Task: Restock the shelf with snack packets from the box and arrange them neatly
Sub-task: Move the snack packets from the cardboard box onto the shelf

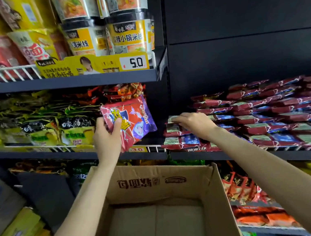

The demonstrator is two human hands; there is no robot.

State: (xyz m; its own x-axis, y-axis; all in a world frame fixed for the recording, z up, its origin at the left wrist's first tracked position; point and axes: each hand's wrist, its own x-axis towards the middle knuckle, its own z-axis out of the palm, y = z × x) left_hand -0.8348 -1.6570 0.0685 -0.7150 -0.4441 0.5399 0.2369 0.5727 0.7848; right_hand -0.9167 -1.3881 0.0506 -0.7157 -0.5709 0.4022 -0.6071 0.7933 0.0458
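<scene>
My left hand (106, 136) grips a red and purple snack packet (132, 120), held upright in front of the middle shelf. My right hand (192, 123) rests palm down on the top packet (172, 118) of the leftmost red stack on the right shelf, fingers lying over it. Stacks of the same red packets (267, 115) fill that right shelf (220, 154). Below my arms stands an open cardboard box (156, 181); its visible floor is bare.
Green and black noodle packets (44, 127) fill the middle left shelf behind a white wire rail. Yellow noodle cups (124, 32) stand on the upper shelf above a 5.0 price tag (134, 62). A dark back panel (237, 35) rises above the red stacks. Lower shelves hold more packets.
</scene>
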